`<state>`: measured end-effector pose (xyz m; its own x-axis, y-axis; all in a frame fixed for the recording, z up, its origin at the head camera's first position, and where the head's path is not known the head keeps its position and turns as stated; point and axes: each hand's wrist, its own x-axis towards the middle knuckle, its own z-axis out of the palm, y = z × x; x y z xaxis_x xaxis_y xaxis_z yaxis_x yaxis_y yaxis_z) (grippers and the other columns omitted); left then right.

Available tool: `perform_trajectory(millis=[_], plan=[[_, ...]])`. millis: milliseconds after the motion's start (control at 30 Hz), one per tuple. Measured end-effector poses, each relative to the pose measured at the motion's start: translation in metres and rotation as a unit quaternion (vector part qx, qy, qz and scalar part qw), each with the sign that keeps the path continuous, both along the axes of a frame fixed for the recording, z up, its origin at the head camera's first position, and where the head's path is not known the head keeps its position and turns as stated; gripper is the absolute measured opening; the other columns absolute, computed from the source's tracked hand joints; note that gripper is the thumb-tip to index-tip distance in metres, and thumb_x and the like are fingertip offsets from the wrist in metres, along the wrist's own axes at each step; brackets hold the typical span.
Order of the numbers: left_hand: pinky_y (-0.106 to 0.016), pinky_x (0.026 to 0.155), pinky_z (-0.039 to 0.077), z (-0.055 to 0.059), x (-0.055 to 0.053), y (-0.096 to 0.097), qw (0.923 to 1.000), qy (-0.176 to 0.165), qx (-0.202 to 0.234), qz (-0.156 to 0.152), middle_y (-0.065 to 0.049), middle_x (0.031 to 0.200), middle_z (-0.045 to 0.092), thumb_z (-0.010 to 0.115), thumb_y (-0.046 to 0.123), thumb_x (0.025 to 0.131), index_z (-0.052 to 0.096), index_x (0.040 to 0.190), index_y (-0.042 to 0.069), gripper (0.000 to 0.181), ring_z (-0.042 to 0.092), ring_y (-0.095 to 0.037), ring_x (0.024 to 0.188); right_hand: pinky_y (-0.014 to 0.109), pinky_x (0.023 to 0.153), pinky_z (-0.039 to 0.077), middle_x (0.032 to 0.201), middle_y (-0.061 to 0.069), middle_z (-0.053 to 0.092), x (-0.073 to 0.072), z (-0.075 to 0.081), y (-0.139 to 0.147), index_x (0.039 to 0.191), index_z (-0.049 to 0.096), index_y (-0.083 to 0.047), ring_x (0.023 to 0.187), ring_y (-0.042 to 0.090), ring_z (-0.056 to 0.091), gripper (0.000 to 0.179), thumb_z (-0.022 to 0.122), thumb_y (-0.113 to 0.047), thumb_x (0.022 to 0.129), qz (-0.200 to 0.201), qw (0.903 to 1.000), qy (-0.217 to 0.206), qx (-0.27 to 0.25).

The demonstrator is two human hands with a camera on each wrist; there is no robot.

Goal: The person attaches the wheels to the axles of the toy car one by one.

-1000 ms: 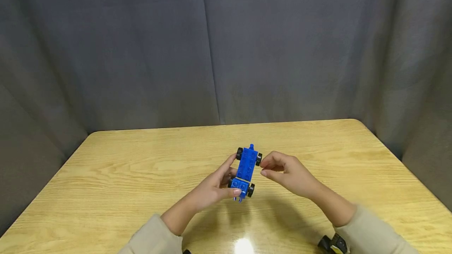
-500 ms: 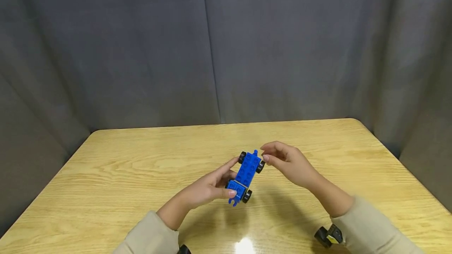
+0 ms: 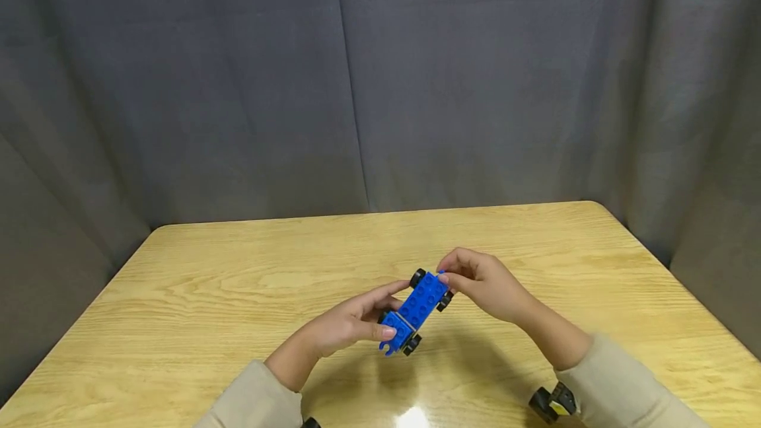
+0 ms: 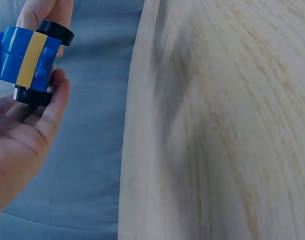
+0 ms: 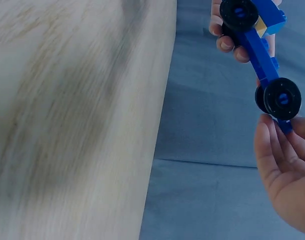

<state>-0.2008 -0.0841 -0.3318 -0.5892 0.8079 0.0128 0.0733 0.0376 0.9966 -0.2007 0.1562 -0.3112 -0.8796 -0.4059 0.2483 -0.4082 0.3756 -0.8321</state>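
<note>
A blue toy car base (image 3: 423, 302) with black wheels, a studded flat bed and a raised block at its near end is held up over the table. My left hand (image 3: 339, 330) grips the block end, thumb on top and fingers under and along the side. In the left wrist view a yellow strip (image 4: 31, 60) shows below the blue block. At the far end my right hand (image 3: 489, 288) pinches the small blue hitch tab (image 5: 284, 126) between thumb and fingers, beside the rear wheel (image 5: 282, 98). A hook-like blue fork (image 3: 386, 347) sticks out at the near end.
The wooden table (image 3: 238, 269) spreads under both hands, with a grey curtain (image 3: 238, 98) behind it. A black and yellow object (image 3: 553, 403) shows by the right sleeve. Another black piece (image 3: 310, 423) peeks out by the left sleeve.
The car base has turned clockwise, its far end swinging right. My right hand has gone from beside the far wheel to pinching the hitch tab. My left hand keeps its grip.
</note>
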Motion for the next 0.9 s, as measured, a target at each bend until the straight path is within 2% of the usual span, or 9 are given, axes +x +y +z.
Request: perform_trajectory(millis=[233,333,467,733,900], plan=[[-0.034,0.087,0.036,-0.011,-0.005,-0.005,0.9997,0.011,0.014,0.016,-0.018,0.121,0.041,0.05,0.015,0.087,0.031,0.132,0.0,0.05,0.044,-0.023,0.106,0.032,0.063,0.048,0.079,0.01,0.055,-0.002,-0.011,0.0,0.091,0.052,0.002,0.068,0.018,0.056,0.011,0.05,-0.008,0.087,0.021,0.9983,-0.033,-0.042],[-0.033,0.087,0.037,-0.011,-0.007,-0.006,0.9991,0.022,0.014,0.034,-0.016,0.123,0.042,0.049,0.016,0.088,0.038,0.126,-0.002,0.043,0.044,-0.023,0.106,0.033,0.063,0.049,0.08,0.012,0.054,-0.003,-0.012,0.001,0.091,0.051,0.004,0.069,0.019,0.057,0.012,0.049,-0.008,0.088,0.025,0.9971,-0.043,-0.058],[-0.034,0.084,0.038,-0.009,-0.009,-0.006,0.9976,0.026,0.004,0.064,-0.014,0.123,0.042,0.047,0.016,0.089,0.041,0.124,-0.001,0.039,0.045,-0.022,0.103,0.034,0.064,0.048,0.077,0.012,0.051,-0.004,-0.013,0.002,0.09,0.05,0.003,0.069,0.018,0.054,0.011,0.048,-0.008,0.088,0.013,0.9968,-0.043,-0.066],[-0.037,0.079,0.042,-0.012,-0.012,-0.002,0.9919,-0.03,0.02,0.122,-0.02,0.123,0.04,0.052,0.017,0.087,0.04,0.122,-0.007,0.043,0.052,-0.016,0.09,0.039,0.065,0.047,0.075,0.011,0.049,-0.004,-0.017,0.003,0.089,0.048,0.003,0.069,0.019,0.051,0.009,0.048,-0.006,0.088,-0.023,0.995,-0.064,-0.074],[-0.037,0.082,0.042,-0.015,-0.015,-0.002,0.9857,-0.045,0.033,0.159,-0.017,0.116,0.044,0.054,0.016,0.085,0.042,0.119,-0.008,0.043,0.053,-0.017,0.09,0.04,0.066,0.047,0.078,0.012,0.051,-0.005,-0.02,0.003,0.09,0.047,0.004,0.071,0.021,0.053,0.009,0.048,-0.005,0.088,-0.038,0.9923,-0.075,-0.09]])
